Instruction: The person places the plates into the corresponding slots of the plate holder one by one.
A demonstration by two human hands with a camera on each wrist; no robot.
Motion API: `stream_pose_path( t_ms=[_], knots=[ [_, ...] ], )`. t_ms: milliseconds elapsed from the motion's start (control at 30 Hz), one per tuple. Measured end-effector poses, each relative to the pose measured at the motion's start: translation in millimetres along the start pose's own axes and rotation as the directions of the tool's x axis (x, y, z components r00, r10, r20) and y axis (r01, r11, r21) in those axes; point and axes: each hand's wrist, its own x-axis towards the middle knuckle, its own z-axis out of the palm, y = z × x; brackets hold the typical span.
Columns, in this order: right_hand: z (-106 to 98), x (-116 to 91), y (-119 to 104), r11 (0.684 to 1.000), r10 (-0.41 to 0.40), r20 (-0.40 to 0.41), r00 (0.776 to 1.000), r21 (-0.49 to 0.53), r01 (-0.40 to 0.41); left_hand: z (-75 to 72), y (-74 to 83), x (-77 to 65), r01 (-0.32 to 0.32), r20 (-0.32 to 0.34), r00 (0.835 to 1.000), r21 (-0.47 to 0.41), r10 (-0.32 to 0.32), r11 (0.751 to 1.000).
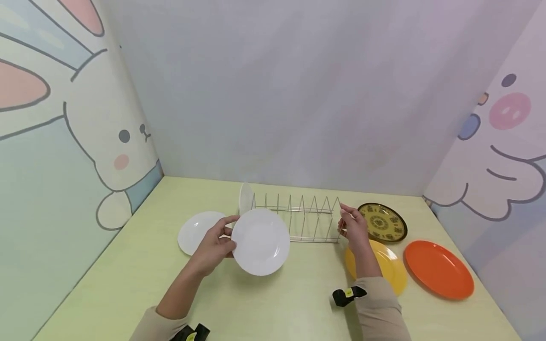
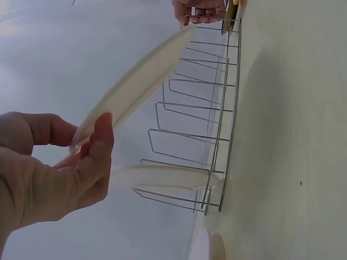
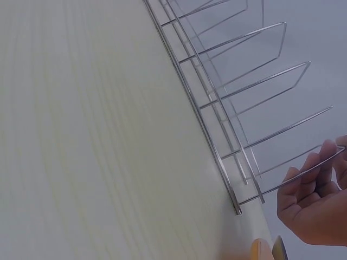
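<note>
My left hand (image 1: 214, 246) pinches the edge of a white plate (image 1: 261, 242), holding it tilted above the table in front of the wire dish rack (image 1: 313, 239). In the left wrist view the same plate (image 2: 135, 81) is seen nearly edge-on, thumb and fingers at its rim. A second white plate (image 1: 246, 198) stands upright in the rack's left end slot. At the right end of the rack, my right hand (image 1: 353, 225) grips the end wire; the right wrist view shows the fingers (image 3: 306, 187) curled round it.
Another white plate (image 1: 196, 232) lies flat left of the rack. To the right lie a yellow plate (image 1: 394, 270), a dark-rimmed patterned plate (image 1: 381, 222) and an orange oval plate (image 1: 439, 270). Walls with cartoon drawings enclose the table (image 1: 273, 308) on the left, back and right.
</note>
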Motion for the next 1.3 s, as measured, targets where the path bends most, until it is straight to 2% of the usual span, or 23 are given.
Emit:
stream_pose_path(
  t_ms=[167,333,567,733,867,1000,1167,1300],
  knots=[
    [-1.2,-0.1,1.2,1.000,0.014,-0.007,1.000,0.017,-0.013,6.9,6.2,1.2,-0.015,-0.136,0.991,-0.039,0.009,0.999],
    [-0.7,1.1,2.7,0.999,0.010,-0.006,1.000,0.032,-0.009,10.7,11.8,5.1,-0.041,-0.226,0.974,-0.058,0.027,0.998],
    [0.8,0.0,4.7,0.999,0.030,0.000,1.000,0.022,-0.030,12.2,15.3,6.9,-0.088,-0.346,0.937,-0.097,0.049,0.991],
    [0.7,-2.3,1.9,1.000,0.017,-0.012,1.000,0.022,-0.017,13.7,18.2,12.7,-0.179,-0.401,0.908,-0.110,0.121,0.978],
    [0.6,-3.0,0.0,1.000,0.005,-0.009,1.000,0.017,-0.005,14.6,19.9,19.3,-0.252,-0.463,0.870,-0.123,0.169,0.960],
    [0.5,-3.5,-0.1,1.000,0.010,-0.002,1.000,0.021,-0.010,15.4,20.9,24.2,-0.284,-0.506,0.843,-0.127,0.184,0.950],
    [0.3,-3.7,0.2,1.000,0.008,0.000,1.000,0.023,-0.008,18.1,21.9,28.8,-0.306,-0.541,0.821,-0.143,0.185,0.941],
    [0.0,-3.0,0.0,1.000,0.002,-0.001,1.000,0.021,-0.002,21.4,21.2,33.8,-0.323,-0.549,0.816,-0.174,0.180,0.930]
  ],
)
